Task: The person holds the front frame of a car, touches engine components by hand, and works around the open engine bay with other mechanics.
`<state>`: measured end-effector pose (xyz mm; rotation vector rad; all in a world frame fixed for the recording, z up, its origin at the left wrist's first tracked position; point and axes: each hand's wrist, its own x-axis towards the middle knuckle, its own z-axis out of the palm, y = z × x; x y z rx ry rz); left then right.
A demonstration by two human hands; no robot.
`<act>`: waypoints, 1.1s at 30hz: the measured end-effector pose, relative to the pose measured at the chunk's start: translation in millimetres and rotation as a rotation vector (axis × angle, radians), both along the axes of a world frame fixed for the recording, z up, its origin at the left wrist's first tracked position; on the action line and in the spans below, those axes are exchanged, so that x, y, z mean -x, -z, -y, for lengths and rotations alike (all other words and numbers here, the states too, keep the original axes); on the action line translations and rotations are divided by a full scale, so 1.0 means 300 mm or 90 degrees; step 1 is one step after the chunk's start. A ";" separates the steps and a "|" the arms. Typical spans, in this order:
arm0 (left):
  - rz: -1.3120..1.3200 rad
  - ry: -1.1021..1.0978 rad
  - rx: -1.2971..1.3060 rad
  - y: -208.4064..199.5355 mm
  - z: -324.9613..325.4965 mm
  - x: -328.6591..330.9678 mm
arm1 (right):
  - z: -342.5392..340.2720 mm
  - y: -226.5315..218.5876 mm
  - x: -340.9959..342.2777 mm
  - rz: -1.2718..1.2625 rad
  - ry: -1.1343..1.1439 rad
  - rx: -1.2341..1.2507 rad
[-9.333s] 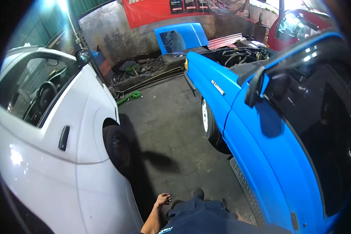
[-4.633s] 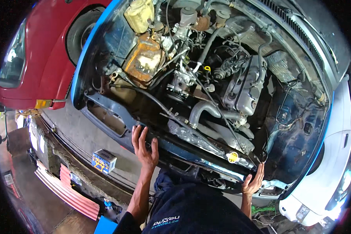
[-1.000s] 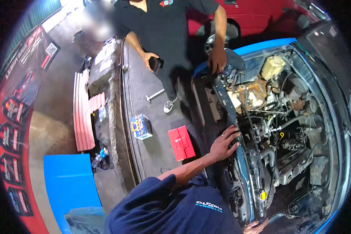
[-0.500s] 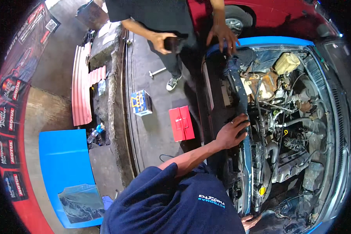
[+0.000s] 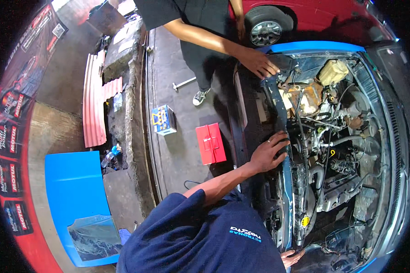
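My left hand lies palm down on the dark blue front crossmember of a car, fingers spread and a ring on one of them. Lower down, my right hand rests on the same front edge. Its fingers look stretched out, though the picture's lower part cuts off the wrist. Beyond the crossmember lies the open engine bay, full of hoses, wires and metal parts. A co-worker's hand touches the crossmember's far end, near a yellowed plastic reservoir.
On the floor stand a red metal toolbox and a blue-and-yellow car battery. A hammer-like tool lies near the co-worker's shoe. A blue panel lies at the left. A red vehicle stands behind.
The co-worker's arm that held a dark object has reached across to the crossmember; the object no longer shows. Their other hand has dropped away from the car. My hands stay about where they were.
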<state>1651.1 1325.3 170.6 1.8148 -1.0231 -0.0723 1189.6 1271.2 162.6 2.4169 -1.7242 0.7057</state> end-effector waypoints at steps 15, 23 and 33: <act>0.061 -0.029 -0.020 -0.018 0.038 0.001 | 0.000 -0.037 -0.034 -0.003 0.077 -0.040; 0.051 -0.041 -0.050 -0.020 0.040 0.011 | -0.001 -0.063 -0.062 0.022 0.080 -0.043; 0.065 -0.032 -0.044 -0.001 0.053 0.013 | 0.008 -0.079 -0.067 0.041 0.082 -0.069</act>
